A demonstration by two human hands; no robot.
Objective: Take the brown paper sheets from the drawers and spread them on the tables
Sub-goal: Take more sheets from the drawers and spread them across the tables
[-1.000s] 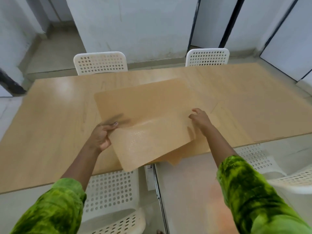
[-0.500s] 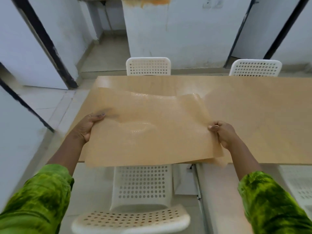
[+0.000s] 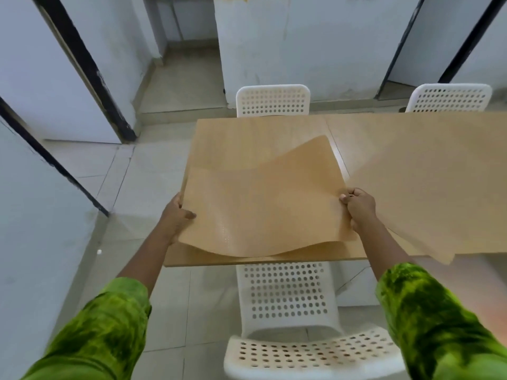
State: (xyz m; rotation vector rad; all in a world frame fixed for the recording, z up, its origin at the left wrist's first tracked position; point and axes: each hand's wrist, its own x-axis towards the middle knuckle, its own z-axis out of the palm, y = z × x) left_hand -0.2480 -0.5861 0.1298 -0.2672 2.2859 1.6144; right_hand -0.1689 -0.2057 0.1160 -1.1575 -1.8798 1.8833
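Sheet (image 3: pixel 263 204) lowered toward table (image 3: pixel 247 138); left hand (image 3: pixel 175 215), right hand (image 3: pixel 359 207) grip edges, seemingly.

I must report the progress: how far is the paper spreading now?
Done: one brown sheet lies spread on the table's right part. In hand: left hand and right hand hold a second sheet, still wavy. Left: flattening it.

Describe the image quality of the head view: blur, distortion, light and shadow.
Head view: wide-angle bend, door frames lean outward; soft, even light with only faint shadow under the brown paper sheet; slight motion softness on the second sheet at right and the green sleeves; left hand and right hand fairly sharp; no strong glare on the table.
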